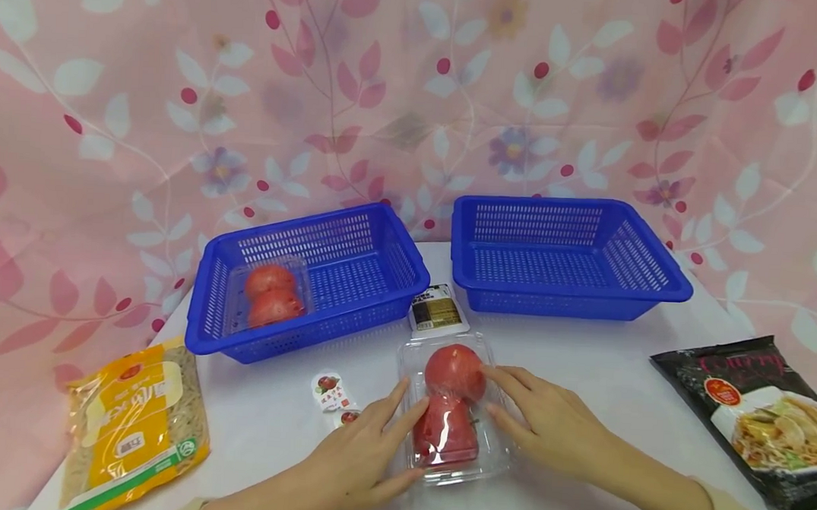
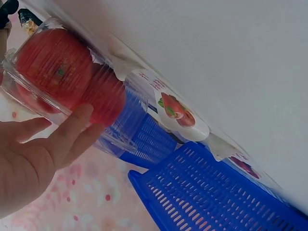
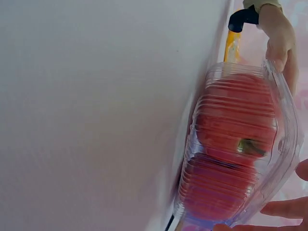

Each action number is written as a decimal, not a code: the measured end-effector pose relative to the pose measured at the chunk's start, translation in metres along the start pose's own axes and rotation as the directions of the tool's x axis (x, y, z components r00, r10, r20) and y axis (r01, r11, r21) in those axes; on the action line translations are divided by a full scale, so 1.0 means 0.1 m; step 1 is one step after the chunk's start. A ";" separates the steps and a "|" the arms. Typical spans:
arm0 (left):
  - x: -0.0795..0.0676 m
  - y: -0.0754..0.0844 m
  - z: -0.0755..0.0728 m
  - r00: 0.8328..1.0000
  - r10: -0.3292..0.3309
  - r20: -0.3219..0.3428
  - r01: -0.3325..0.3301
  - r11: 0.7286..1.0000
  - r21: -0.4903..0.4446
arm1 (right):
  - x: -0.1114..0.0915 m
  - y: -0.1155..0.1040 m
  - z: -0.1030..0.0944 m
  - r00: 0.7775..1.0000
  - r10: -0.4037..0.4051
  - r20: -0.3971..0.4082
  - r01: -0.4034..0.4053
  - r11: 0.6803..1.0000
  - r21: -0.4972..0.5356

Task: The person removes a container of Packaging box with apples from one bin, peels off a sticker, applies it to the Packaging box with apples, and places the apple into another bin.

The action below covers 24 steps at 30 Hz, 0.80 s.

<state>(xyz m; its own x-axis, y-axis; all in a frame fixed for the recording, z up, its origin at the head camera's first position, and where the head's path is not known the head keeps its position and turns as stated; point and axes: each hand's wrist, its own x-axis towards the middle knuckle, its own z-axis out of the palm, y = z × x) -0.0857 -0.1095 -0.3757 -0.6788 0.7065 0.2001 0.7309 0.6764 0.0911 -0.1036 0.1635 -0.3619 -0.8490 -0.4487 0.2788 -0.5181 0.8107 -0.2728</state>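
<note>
A clear plastic clamshell box (image 1: 495,457) with two red tomatoes (image 1: 450,428) in it lies on the white table in front of me. My left hand (image 1: 351,465) has its fingers extended onto the box's left side, fingertips on the lid by the lower tomato. From the right, my right hand (image 1: 552,421) touches the lid with its fingers stretched out. In the right wrist view, the box (image 3: 284,139) has a ribbed side, and a green stem shows on one tomato (image 3: 236,115). The left wrist view shows my left fingers lying straight against the lid.
Two blue baskets stand behind: the left basket (image 1: 364,321) holds another boxed pair of tomatoes (image 1: 273,295); the right basket (image 1: 550,303) is beside it. Between them lies a small labelled packet (image 1: 436,311). Fruit stickers (image 1: 329,391), a yellow bag (image 1: 134,426) and a black curry bag (image 1: 750,422) lie around.
</note>
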 end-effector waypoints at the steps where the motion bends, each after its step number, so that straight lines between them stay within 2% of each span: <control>1: -0.01 0.00 -0.01 1.000 -0.005 0.000 0.005 1.000 0.000 | 0.00 0.01 0.00 1.000 -0.004 -0.007 0.004 1.000 -0.008; 7: -0.09 -0.02 -0.07 0.996 -0.072 0.052 0.073 0.997 -0.013 | 0.02 0.05 -0.03 1.000 -0.015 -0.007 0.015 0.999 -0.035; 9: -0.11 -0.06 -0.10 0.994 -0.103 0.046 0.104 0.995 -0.007 | 0.03 0.07 -0.04 0.999 -0.032 -0.020 0.031 0.999 -0.041; 12: -0.15 -0.15 -0.14 0.981 -0.189 0.034 0.189 0.982 0.018 | 0.05 0.08 -0.05 0.996 -0.077 -0.053 0.075 0.996 -0.047; 14: -0.19 -0.22 -0.16 0.963 -0.267 0.040 0.266 0.963 0.034 | 0.06 0.07 -0.05 0.991 -0.110 -0.070 0.108 0.994 -0.034; 18: -0.25 -0.39 -0.18 0.912 -0.403 0.080 0.401 0.915 0.045 | 0.09 0.03 -0.06 0.981 -0.164 -0.099 0.165 0.986 0.003; 22: -0.25 -0.60 -0.14 0.856 -0.496 0.145 0.498 0.867 0.027 | 0.13 -0.02 -0.06 0.966 -0.229 -0.118 0.235 0.971 0.034; 24: -0.23 -0.69 -0.12 0.831 -0.529 0.173 0.533 0.846 0.024 | 0.16 -0.05 -0.06 0.952 -0.280 -0.127 0.288 0.956 0.054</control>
<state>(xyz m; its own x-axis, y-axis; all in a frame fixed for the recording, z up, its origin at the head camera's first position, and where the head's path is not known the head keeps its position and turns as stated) -0.1193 -0.1750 -0.3752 -0.9629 0.2652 -0.0505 0.2542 0.9537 0.1607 -0.1139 0.1545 -0.3507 -0.6497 -0.6059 0.4590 -0.7456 0.6255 -0.2298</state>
